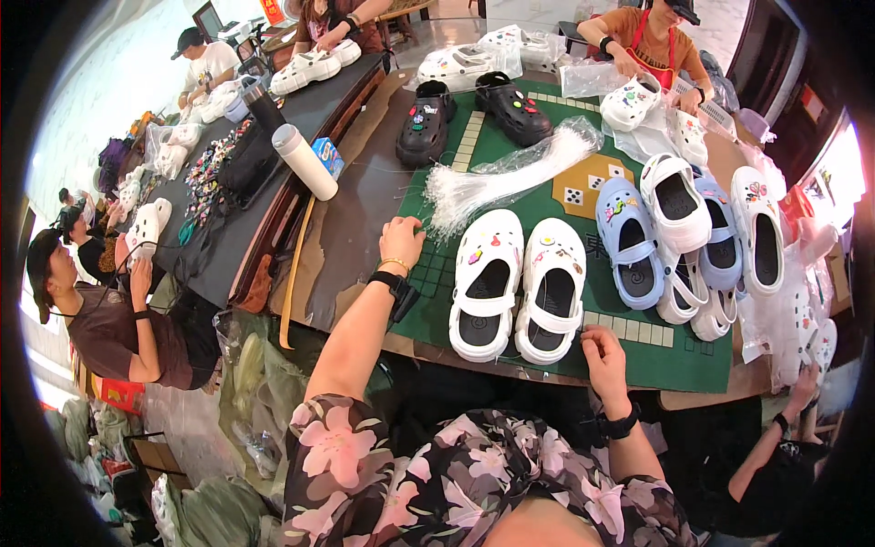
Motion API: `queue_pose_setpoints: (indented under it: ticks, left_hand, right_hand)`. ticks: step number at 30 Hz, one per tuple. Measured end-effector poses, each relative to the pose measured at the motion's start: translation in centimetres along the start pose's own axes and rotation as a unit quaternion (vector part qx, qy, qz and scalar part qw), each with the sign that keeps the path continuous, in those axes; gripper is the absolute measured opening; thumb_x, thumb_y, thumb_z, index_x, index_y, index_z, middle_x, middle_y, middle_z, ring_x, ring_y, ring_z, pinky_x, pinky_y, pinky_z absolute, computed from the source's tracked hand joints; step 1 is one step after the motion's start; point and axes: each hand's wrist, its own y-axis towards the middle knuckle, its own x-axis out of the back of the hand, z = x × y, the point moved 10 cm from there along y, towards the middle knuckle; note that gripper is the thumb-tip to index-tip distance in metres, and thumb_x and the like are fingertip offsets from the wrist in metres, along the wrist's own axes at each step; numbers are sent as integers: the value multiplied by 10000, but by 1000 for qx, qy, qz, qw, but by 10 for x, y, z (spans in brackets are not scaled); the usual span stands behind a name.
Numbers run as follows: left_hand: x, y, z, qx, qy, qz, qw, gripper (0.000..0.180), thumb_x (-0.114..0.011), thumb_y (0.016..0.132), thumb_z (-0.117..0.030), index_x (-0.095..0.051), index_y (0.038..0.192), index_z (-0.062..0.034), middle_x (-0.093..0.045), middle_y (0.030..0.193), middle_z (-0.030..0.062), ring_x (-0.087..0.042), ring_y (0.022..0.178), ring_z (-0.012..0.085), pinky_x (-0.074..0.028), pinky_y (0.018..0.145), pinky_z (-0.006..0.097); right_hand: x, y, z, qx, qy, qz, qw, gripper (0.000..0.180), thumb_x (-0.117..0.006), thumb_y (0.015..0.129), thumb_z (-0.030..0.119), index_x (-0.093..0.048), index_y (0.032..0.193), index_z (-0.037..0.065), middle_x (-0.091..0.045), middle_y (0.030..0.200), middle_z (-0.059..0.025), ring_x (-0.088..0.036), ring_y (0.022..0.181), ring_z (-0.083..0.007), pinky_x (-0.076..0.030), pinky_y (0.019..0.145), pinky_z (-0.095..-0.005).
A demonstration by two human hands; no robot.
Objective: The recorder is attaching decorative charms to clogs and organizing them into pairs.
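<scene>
Side by side before me on the green mat (679, 365) stand two white clogs, the left one (486, 283) and the right one (552, 292), both with small coloured charms and black insoles. My left hand (401, 242) is at the mat's left edge, close to the loose ends of a bundle of thin white plastic ties (510, 178). Its fingers are bent together; anything between them is too small to make out. Beside the right clog's heel, at the table's near edge, my right hand (606, 360) has loosely bent fingers, slightly apart, with nothing visible in them.
Blue and white clogs (629, 242) are piled on the right. Black clogs (425, 123) stand farther back. A white bottle (305, 162) and a blue box (327, 158) are on the left. Across the table, a person in a red apron (652, 55) handles a white clog (631, 102).
</scene>
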Motion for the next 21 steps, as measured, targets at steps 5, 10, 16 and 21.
queue_pose_setpoints:
  ticks: [5,10,16,21]
  left_hand:
    - [-2,2,7,5,5,20,1000,109,-695,798,-205,-707,816,-98,-645,1024,108,-566,1019,347,-482,870,453]
    - [29,-13,37,-20,35,-2,999,123,-633,788,-177,-686,779,-66,-664,930,166,-601,903,394,-491,819,478]
    - [111,-72,71,91,225,71,967,165,-565,807,-151,-669,826,-24,-686,907,204,-664,884,387,-537,773,469]
    - [196,-132,139,196,349,39,916,146,-610,776,-148,-667,830,-25,-694,869,193,-688,811,373,-560,716,456]
  right_hand:
    - [0,0,3,-1,5,-2,1000,114,-595,889,56,-623,970,-19,-626,1088,-111,-589,816,-150,-480,736,-268]
    - [-2,1,1,-1,11,3,1000,107,-596,884,51,-626,958,-20,-626,1087,-110,-591,819,-150,-480,735,-267]
    - [2,7,-1,-14,6,11,1000,97,-590,885,42,-627,953,-17,-627,1080,-101,-592,826,-143,-479,738,-259]
    - [12,19,9,15,73,-41,996,81,-566,902,27,-617,955,-5,-629,1069,-90,-585,854,-130,-474,751,-251]
